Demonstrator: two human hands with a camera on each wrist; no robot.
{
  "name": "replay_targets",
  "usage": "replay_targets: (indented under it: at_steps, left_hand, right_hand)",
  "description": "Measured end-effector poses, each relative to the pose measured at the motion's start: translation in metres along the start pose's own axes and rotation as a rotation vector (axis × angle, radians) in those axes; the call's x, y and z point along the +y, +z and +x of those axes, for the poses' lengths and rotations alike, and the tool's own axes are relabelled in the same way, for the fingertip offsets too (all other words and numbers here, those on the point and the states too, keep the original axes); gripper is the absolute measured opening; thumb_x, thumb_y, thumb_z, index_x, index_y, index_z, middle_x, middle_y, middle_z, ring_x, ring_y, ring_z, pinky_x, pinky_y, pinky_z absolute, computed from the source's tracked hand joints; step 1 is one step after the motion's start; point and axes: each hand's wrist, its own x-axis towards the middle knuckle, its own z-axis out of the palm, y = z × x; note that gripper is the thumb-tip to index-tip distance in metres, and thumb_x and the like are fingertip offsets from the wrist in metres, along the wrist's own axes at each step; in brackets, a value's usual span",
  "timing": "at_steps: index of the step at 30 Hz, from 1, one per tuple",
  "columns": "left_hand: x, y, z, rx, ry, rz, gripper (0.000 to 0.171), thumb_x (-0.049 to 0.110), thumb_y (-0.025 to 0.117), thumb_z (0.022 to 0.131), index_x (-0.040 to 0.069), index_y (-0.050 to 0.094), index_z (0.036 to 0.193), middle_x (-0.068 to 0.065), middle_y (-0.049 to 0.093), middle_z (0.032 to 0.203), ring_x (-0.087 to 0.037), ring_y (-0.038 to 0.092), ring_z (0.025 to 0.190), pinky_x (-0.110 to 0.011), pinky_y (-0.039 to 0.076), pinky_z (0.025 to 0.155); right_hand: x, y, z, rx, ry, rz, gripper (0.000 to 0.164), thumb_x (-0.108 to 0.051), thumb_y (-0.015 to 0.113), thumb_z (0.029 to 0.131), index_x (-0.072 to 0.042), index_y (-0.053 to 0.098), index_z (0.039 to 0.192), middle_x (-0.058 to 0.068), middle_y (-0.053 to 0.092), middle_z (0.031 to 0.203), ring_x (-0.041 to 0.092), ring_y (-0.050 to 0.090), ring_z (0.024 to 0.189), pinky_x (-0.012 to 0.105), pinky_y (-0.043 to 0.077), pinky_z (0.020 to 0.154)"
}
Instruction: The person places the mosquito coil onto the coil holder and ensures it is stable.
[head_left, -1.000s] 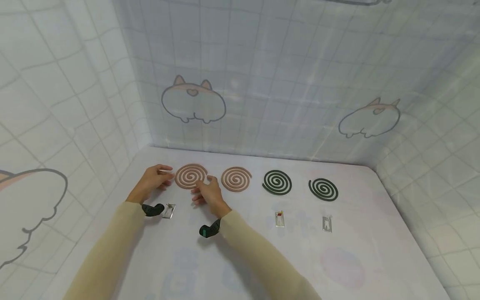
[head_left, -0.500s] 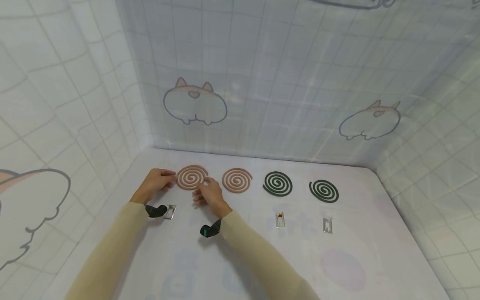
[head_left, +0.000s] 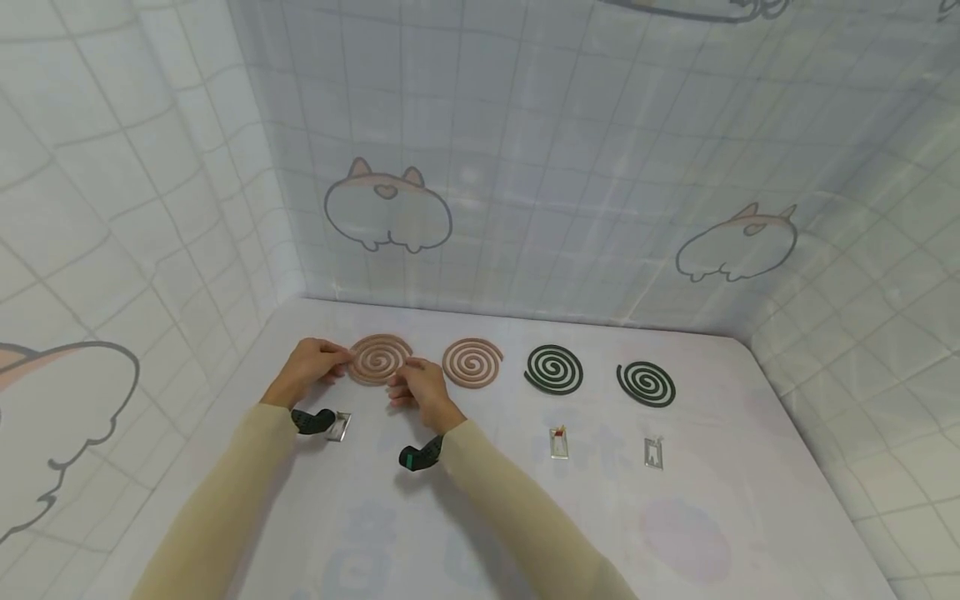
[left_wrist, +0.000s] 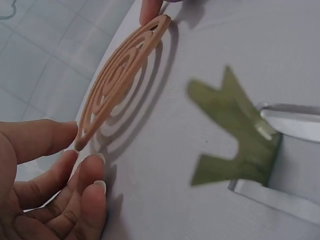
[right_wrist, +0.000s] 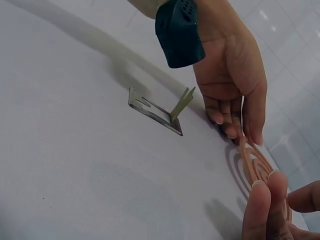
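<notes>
Both hands hold a brown mosquito coil at the far left of the row. My left hand pinches its left edge between thumb and fingertips. My right hand pinches the near right edge; in the right wrist view its fingers overlap part of the coil. Seen from the left wrist, the coil is raised off the white surface, its spiral shadow falling below. Nearer the person lies a small metal coil stand, partly behind the left wrist's camera. In the right wrist view, an olive prong sticks up from the stand's frame.
To the right lie another brown coil and two dark green coils, one nearer and one farther right. Two more metal stands lie in front of the green coils: one with a red mark, one plain. Tiled-pattern walls enclose the surface.
My left hand has moved slightly right and its fingers have closed on the coil's left edge. My right hand's fingers have drawn together at the right edge. The coil has risen off the surface.
</notes>
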Motion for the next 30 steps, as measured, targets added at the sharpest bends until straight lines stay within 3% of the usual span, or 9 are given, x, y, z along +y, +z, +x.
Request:
replay_targets:
  at_steps: [6, 14, 21, 30]
  left_hand:
    - [-0.007, -0.003, -0.001, -0.002, -0.006, -0.150, 0.049, 0.013, 0.065, 0.102, -0.013, 0.045, 0.138, -0.009, 0.070, 0.084, -0.013, 0.068, 0.071, -0.027, 0.059, 0.064]
    - [-0.013, -0.006, -0.003, -0.014, -0.009, -0.316, 0.058, 0.010, 0.067, 0.101, -0.009, 0.039, 0.149, -0.006, 0.071, 0.087, -0.013, 0.071, 0.071, -0.031, 0.061, 0.072]
    - [-0.013, -0.008, -0.007, -0.007, -0.008, -0.374, 0.057, 0.012, 0.067, 0.102, -0.005, 0.040, 0.148, -0.005, 0.071, 0.094, -0.013, 0.071, 0.077, -0.030, 0.060, 0.074]
    - [-0.008, -0.003, -0.011, -0.024, 0.023, -0.373, 0.051, 0.014, 0.067, 0.102, -0.003, 0.044, 0.144, -0.004, 0.073, 0.097, -0.013, 0.070, 0.081, -0.030, 0.059, 0.077]
  right_hand:
    - [0.001, 0.002, -0.003, -0.005, 0.006, -0.039, 0.033, -0.005, 0.060, 0.098, 0.001, 0.064, 0.130, 0.016, 0.074, 0.093, 0.011, 0.063, 0.058, 0.021, 0.054, 0.051]
    - [0.001, 0.004, -0.008, -0.018, -0.010, -0.094, 0.038, -0.007, 0.061, 0.099, -0.001, 0.061, 0.137, 0.017, 0.074, 0.100, 0.010, 0.063, 0.058, 0.020, 0.054, 0.052]
    - [-0.001, 0.007, -0.013, -0.005, -0.062, -0.070, 0.051, -0.021, 0.067, 0.101, -0.007, 0.054, 0.149, 0.016, 0.075, 0.107, 0.013, 0.066, 0.057, 0.022, 0.055, 0.052]
    - [-0.006, 0.006, -0.009, 0.053, -0.180, -0.013, 0.033, -0.020, 0.067, 0.102, -0.008, 0.066, 0.133, 0.015, 0.076, 0.099, 0.013, 0.065, 0.056, 0.021, 0.053, 0.049]
